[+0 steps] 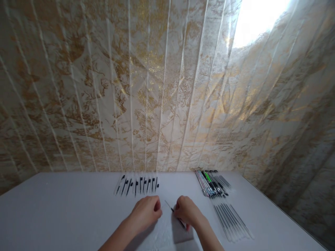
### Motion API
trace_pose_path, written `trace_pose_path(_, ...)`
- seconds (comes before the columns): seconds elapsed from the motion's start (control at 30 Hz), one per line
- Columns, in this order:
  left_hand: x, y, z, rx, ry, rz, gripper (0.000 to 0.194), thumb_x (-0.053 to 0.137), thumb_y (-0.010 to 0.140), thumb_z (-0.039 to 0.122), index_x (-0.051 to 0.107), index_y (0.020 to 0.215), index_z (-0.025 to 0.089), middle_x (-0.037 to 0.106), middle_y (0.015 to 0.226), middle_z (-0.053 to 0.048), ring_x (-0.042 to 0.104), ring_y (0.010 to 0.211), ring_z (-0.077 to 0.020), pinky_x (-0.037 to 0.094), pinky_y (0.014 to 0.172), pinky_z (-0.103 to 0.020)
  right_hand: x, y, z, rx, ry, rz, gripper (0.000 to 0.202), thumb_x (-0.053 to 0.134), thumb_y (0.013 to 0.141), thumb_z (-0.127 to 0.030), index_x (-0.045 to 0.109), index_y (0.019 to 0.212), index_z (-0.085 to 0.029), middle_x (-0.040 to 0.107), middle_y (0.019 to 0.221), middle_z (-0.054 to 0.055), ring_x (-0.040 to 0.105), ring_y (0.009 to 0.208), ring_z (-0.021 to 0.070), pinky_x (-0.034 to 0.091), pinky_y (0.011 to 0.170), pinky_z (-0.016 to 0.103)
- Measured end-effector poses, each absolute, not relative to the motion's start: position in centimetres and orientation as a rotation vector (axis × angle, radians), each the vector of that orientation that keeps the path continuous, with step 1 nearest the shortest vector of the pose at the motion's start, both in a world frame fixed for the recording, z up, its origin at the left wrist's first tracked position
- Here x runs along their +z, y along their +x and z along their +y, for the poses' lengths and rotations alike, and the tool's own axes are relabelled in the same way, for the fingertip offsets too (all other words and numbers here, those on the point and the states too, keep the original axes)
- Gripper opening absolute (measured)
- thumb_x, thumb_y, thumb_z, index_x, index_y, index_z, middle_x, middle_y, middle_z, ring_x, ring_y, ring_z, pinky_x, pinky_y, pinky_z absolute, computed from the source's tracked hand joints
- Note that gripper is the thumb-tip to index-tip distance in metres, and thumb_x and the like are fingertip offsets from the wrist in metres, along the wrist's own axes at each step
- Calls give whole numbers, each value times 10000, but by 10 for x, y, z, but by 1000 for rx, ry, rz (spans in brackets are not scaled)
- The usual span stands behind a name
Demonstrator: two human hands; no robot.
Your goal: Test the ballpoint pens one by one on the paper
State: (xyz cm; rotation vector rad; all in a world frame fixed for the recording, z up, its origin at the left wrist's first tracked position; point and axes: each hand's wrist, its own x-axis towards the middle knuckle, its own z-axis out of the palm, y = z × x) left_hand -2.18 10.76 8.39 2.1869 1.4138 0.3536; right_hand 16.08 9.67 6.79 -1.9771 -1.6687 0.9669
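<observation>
Just above the white table, my right hand (187, 211) is closed around a thin pen-like stick (181, 223). The stick slants from a pale, narrow far end to a dark near end below my palm. To its left, my left hand (146, 211) has its thumb and fingers pinched together. A faint clear sliver shows by those fingertips, too indistinct to name. Under and between the hands lies clear plastic film (159, 233), and a greyish flat piece (183, 235) sits below my right hand.
Beyond my left hand, several short black pen parts in clear pieces (136, 186) lie in a row. At the right are a bundle of pens (205, 183), one bright green, and a fan of slim dark-and-clear sticks (230, 219). A gold-patterned curtain (146, 104) hangs behind the table (65, 209).
</observation>
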Motion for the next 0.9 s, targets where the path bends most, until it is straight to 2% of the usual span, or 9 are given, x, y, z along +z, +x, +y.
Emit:
trace_pose_path(0.1, 89, -27, 108, 436, 2144, 1315, 122, 522, 709, 149, 619, 755, 207, 696, 733, 0, 625, 708, -173, 366, 606, -233, 79, 166, 101, 1059, -1722, -1477, 148, 583, 657, -271, 500, 570, -185, 470, 420, -55, 359, 270, 74, 304, 295, 196)
trace_pose_path(0.2, 94, -28, 108, 514, 2079, 1199, 106, 498, 729, 159, 580, 776, 208, 693, 729, 13, 631, 687, -157, 387, 614, -225, 95, 168, 104, 1024, -1431, -1264, 264, 508, 734, -468, 449, 730, -210, 436, 533, -92, 296, 328, 39, 271, 303, 161)
trace_pose_path(0.3, 97, -26, 108, 572, 2006, 1116, 76, 499, 736, 175, 552, 782, 203, 688, 724, 14, 637, 677, -154, 405, 618, -228, 105, 164, 104, 994, -1221, -1127, 364, 546, 719, -554, 427, 761, -212, 401, 542, -110, 250, 330, 21, 227, 300, 154)
trace_pose_path(0.47, 99, -22, 107, 640, 1889, 1026, 45, 496, 739, 180, 527, 765, 199, 672, 704, 12, 628, 665, -149, 427, 645, -238, 105, 155, 102, 989, -1032, -1012, 396, 640, 710, -544, 446, 758, -202, 414, 517, -120, 231, 320, 5, 217, 300, 144)
trace_pose_path(0.77, 93, -20, 112, 742, 1705, 916, 56, 498, 746, 236, 473, 785, 203, 646, 707, 2, 613, 653, -145, 423, 590, -238, 92, 131, 99, 1148, -915, -962, 398, 706, 699, -512, 474, 744, -191, 420, 496, -120, 225, 322, 6, 194, 308, 144)
trace_pose_path(0.83, 90, -21, 114, 764, 1693, 924, 55, 497, 742, 232, 465, 779, 207, 636, 690, 6, 612, 651, -149, 424, 589, -243, 89, 127, 99, 1210, -896, -926, 377, 715, 704, -482, 485, 759, -188, 440, 525, -110, 226, 339, 5, 188, 325, 141)
trace_pose_path(0.9, 89, -23, 117, 784, 1692, 942, 45, 489, 749, 229, 463, 780, 209, 629, 678, 8, 613, 651, -153, 425, 589, -247, 85, 126, 100, 1291, -825, -786, 330, 737, 703, -410, 518, 803, -183, 492, 594, -85, 290, 379, 14, 225, 355, 139)
